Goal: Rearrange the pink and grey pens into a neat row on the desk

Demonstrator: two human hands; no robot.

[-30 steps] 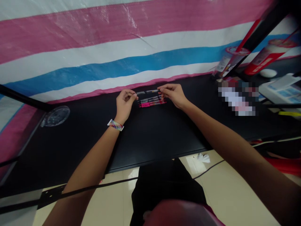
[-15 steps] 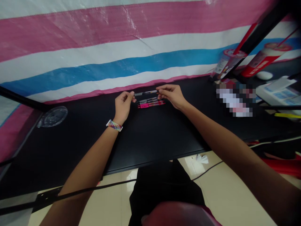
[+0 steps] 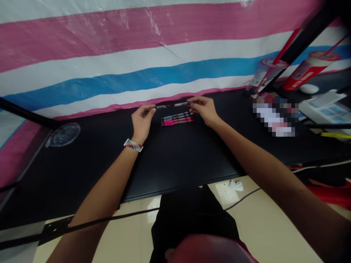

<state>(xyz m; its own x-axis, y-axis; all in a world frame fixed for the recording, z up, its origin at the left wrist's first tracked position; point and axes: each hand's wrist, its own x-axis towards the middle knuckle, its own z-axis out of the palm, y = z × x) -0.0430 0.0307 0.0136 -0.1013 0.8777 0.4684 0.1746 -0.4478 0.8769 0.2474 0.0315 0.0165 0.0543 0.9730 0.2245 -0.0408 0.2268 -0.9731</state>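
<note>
Left hand [image 3: 142,119]: grip pinched pen [image 3: 181,104], 9 o'clock end | right hand [image 3: 204,109]: pinched 3 o'clock end | pen near bench [image 3: 181,157] 12 o'clock edge | pen row [image 3: 177,119] toward 6.

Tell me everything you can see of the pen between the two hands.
The pen is slim, apparently plastic: dark grey toward the left hand, black in the middle, with a paler barrel toward the right hand. It runs crosswise, nearly in line with the row of pens and just beyond it. Fingertips pinch each end, hiding both tips. Too small to tell: any writing, whether the grey part is joined to the barrel, and whether the pen touches the table.
</note>
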